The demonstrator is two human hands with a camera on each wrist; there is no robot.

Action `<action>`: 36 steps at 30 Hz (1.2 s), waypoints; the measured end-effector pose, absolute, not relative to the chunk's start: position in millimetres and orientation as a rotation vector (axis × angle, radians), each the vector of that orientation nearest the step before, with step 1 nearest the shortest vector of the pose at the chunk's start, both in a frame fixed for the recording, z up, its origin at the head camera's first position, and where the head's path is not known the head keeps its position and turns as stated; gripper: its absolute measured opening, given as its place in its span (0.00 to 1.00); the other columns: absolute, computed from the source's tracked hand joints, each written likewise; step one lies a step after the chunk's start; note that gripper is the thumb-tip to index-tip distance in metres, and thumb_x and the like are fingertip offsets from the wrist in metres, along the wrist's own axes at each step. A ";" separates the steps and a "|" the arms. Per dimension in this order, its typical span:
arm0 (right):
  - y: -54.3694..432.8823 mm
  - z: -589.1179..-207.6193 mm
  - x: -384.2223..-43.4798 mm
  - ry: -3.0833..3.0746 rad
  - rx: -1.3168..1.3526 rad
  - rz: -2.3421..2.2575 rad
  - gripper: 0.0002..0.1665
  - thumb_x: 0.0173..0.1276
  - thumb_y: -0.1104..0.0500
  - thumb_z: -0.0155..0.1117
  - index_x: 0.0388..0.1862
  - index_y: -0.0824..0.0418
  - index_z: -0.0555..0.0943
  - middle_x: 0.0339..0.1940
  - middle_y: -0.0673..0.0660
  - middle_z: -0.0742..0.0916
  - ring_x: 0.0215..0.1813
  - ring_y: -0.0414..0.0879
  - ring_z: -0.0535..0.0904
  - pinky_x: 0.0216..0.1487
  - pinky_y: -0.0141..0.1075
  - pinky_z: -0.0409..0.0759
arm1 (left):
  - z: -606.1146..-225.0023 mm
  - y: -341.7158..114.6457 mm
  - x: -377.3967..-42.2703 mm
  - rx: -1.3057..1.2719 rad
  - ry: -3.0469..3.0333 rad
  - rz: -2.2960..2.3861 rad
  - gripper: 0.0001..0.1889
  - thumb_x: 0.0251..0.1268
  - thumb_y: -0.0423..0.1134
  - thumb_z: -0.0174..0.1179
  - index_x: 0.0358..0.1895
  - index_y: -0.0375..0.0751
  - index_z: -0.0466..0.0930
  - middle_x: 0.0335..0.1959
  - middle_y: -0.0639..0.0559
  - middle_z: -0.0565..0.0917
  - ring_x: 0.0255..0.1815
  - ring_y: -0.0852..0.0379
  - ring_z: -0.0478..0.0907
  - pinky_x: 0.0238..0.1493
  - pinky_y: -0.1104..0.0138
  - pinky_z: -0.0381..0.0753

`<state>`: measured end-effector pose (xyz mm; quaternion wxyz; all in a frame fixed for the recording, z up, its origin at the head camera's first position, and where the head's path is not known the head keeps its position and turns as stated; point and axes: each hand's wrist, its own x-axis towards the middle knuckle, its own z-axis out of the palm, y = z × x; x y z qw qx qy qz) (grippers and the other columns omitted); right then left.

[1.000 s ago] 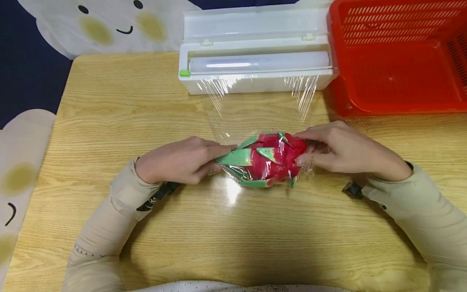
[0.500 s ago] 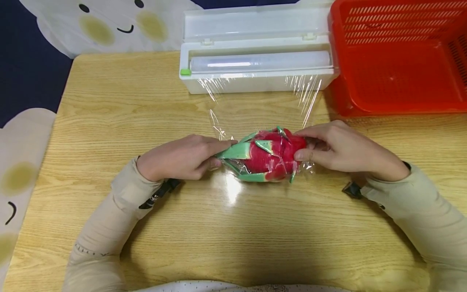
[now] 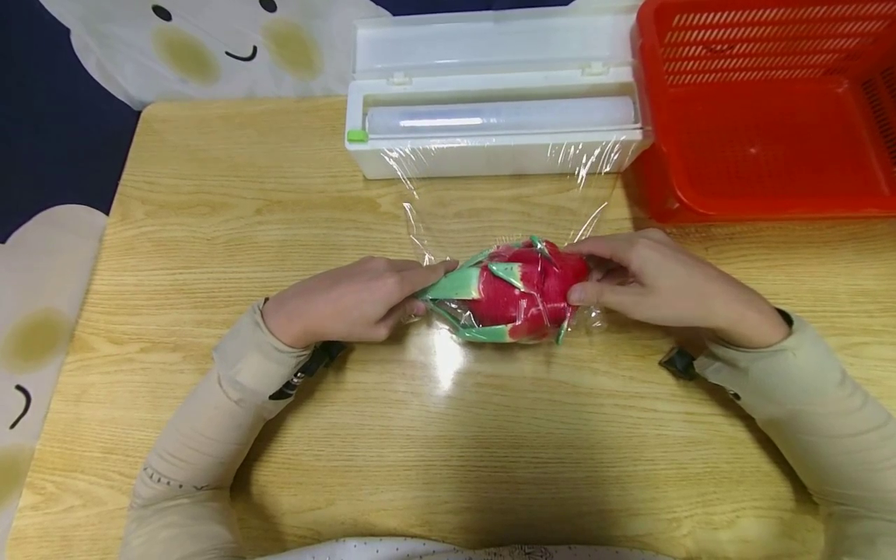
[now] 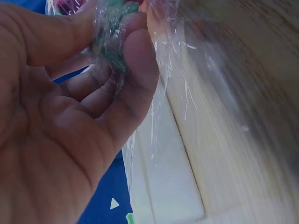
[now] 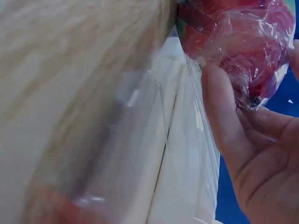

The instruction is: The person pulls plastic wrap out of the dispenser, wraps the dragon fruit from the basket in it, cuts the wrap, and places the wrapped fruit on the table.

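A red dragon fruit (image 3: 514, 292) with green scales lies between my hands, covered in clear cling film (image 3: 504, 210). The film runs up from the fruit to a roll (image 3: 500, 117) in a white dispenser box (image 3: 490, 162) whose lid stands raised. My left hand (image 3: 350, 299) pinches the green leafy tip at the fruit's left end; the left wrist view shows crumpled film over this tip (image 4: 112, 35) between thumb and fingers. My right hand (image 3: 658, 280) grips the rounded red end, with film bunched over it in the right wrist view, where the fruit (image 5: 247, 46) fills the top.
A red plastic basket (image 3: 672, 175) with slotted walls stands at the back right, against the dispenser's end. A small green tab (image 3: 357, 136) sits on the dispenser's left corner. Wooden tabletop (image 3: 448, 459) extends in front of the fruit.
The dragon fruit has shifted slightly away from me toward the dispenser and has rolled a little, its scales turning backward. The film between has gone slacker. Both hands keep their hold.
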<state>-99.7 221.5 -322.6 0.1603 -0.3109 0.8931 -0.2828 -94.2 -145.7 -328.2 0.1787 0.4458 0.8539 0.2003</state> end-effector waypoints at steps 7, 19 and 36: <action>223.2 -317.5 -99.0 2.690 -0.832 -0.732 0.40 0.60 0.48 0.80 0.71 0.53 0.78 0.41 0.46 0.91 0.42 0.38 0.85 0.43 0.25 0.83 | -328.9 -145.3 -93.0 1.259 2.444 0.538 0.29 0.80 0.38 0.55 0.78 0.32 0.63 0.44 0.49 0.86 0.29 0.58 0.74 0.39 0.66 0.85; 205.4 -316.1 -86.2 2.924 -1.477 -0.947 0.48 0.67 0.25 0.60 0.64 0.65 0.82 0.57 0.66 0.85 0.58 0.57 0.81 0.74 0.15 0.64 | -326.2 -143.6 -90.4 1.258 2.427 0.560 0.30 0.79 0.39 0.56 0.78 0.31 0.63 0.40 0.49 0.86 0.28 0.59 0.73 0.34 0.67 0.82; 199.3 -319.2 -78.3 2.735 -1.684 -0.658 0.50 0.58 0.41 0.81 0.77 0.54 0.72 0.77 0.65 0.73 0.72 0.59 0.73 0.70 0.48 0.82 | -327.4 -143.4 -91.4 1.236 2.417 0.554 0.31 0.78 0.39 0.57 0.78 0.30 0.62 0.53 0.45 0.87 0.35 0.57 0.80 0.44 0.62 0.88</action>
